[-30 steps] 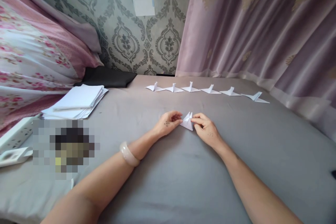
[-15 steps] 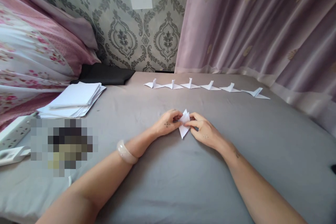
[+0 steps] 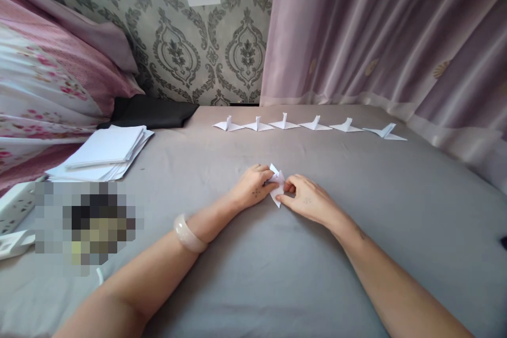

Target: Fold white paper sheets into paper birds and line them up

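Observation:
A small folded piece of white paper, pointed at its top and bottom, is held between my two hands over the grey sheet. My left hand pinches its left side, thumb across the front and fingers curled behind. On the right edge, my right hand grips it low down with the thumb and bent fingers. Parts of the paper are covered by my fingertips. Farther back, several folded white paper birds stand in a row with their wings spread.
To the left lies a stack of white paper, with a black folded item behind it. A white power strip and a blurred-out patch are at the left edge. Pink curtains hang at the back right.
My right hand has shifted down along the paper's right edge. The paper has turned slightly, and its top points are now spread apart. The view has tilted a little.

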The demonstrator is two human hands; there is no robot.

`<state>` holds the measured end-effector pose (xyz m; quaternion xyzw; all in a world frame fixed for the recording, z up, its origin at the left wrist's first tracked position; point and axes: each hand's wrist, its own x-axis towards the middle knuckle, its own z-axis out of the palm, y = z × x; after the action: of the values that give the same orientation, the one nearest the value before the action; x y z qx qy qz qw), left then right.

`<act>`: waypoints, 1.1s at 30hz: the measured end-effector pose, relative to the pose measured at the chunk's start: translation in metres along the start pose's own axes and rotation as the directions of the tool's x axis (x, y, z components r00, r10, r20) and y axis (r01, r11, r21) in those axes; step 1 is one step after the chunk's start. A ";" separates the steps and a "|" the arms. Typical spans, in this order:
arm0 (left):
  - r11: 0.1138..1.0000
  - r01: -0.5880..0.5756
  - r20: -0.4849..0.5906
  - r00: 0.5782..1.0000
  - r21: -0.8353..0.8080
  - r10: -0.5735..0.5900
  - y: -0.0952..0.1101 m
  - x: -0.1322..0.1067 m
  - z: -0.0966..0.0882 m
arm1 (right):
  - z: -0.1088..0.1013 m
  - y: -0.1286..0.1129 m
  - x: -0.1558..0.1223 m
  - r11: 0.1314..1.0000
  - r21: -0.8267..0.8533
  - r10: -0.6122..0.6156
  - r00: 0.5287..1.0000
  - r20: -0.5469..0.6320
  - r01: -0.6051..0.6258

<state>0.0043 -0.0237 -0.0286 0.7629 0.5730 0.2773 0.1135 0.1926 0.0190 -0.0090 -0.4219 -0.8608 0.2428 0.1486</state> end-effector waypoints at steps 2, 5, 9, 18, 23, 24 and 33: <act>0.996 0.066 -0.030 0.997 -0.061 -0.068 0.005 0.001 -0.002 | -0.001 0.000 0.000 1.000 0.015 0.012 1.000 0.007 -0.012; 0.957 0.150 -0.093 0.980 -0.246 -0.178 0.013 0.003 -0.005 | -0.007 -0.004 0.002 0.994 0.093 0.059 0.998 -0.017 -0.057; 0.907 0.144 -0.115 0.972 -0.396 -0.204 0.017 0.004 -0.007 | -0.014 -0.014 0.005 0.976 0.215 0.052 0.986 -0.161 -0.016; 0.919 0.127 -0.086 0.982 -0.374 -0.171 0.016 0.004 -0.005 | -0.006 -0.020 0.006 0.966 0.252 0.010 0.962 -0.275 0.061; 0.945 0.060 -0.106 0.989 -0.322 -0.099 0.018 0.003 -0.006 | -0.009 -0.026 0.006 0.954 0.300 0.056 0.968 -0.243 0.020; 0.951 0.041 -0.107 0.991 -0.306 -0.077 0.019 0.003 -0.007 | -0.010 -0.027 0.006 0.951 0.308 0.074 0.968 -0.238 0.003; 0.989 -0.042 -0.082 0.996 -0.139 0.031 0.019 0.003 -0.006 | -0.011 -0.027 0.011 0.928 0.346 0.218 0.955 -0.201 -0.139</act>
<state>0.0166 -0.0281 -0.0134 0.7517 0.5421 0.3491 0.1388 0.1734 0.0168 0.0153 -0.4943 -0.7421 0.3432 0.2951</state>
